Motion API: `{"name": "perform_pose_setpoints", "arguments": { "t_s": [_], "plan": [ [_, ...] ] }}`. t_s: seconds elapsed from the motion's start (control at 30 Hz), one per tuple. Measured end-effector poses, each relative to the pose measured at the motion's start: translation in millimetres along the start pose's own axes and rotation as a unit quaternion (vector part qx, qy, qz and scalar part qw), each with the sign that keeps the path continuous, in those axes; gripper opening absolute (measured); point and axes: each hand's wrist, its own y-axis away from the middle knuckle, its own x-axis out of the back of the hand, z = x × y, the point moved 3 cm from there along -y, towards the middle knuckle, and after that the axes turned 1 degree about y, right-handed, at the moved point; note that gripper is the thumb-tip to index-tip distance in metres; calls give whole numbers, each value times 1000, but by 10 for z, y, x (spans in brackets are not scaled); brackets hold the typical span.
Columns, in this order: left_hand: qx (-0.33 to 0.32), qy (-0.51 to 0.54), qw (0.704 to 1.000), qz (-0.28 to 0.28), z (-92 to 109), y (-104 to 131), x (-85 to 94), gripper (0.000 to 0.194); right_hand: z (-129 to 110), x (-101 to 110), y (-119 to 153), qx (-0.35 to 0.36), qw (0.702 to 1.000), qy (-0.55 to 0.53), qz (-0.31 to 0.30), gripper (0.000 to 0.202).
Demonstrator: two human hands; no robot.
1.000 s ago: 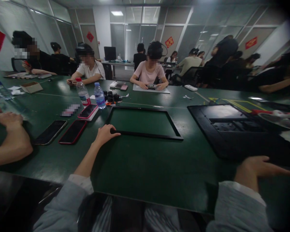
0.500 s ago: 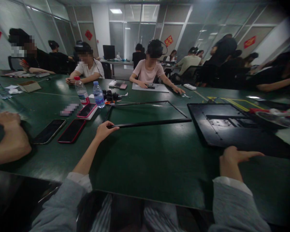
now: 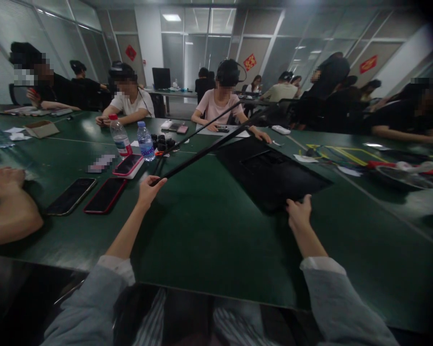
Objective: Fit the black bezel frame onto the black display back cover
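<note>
left hand point(image 3: 147, 188): fingers pinch the near corner of the thin black frame point(image 3: 202, 150), tilting it up toward 1 o'clock.
right hand point(image 3: 299, 211): fingers curl on the black panel point(image 3: 270, 173) edge, steadying it flat on the green table point(image 3: 209, 230).

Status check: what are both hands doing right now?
Left hand grips black frame, tilted up off the table. Right hand on black panel edge. Phones, bottles lie left.

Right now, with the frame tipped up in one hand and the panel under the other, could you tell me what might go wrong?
1. The left hand pinches only one corner of the thin black frame; it may twist or slip.
2. The frame's raised far end points toward the person in pink and could hit them.
3. The black panel, held at its near edge by the right hand, could slide.
</note>
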Motion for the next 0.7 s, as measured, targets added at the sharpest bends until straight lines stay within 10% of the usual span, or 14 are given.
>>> {"name": "perform_pose_setpoints", "arguments": {
  "t_s": [0.27, 0.53, 0.7],
  "plan": [
    [-61, -36, 997, 25, 124, 25, 82, 55, -254, -601, 4, -46, 962, -89, -254, 91],
    [-113, -142, 983, 1, 171, 98, 97, 43, -328, -722, -209, 91, 994, -25, -53, 57],
    [-155, -267, 950, -42, 222, 185, -16, 38, -512, -491, -166, -16, 956, -242, -164, 66]
  ]
}}
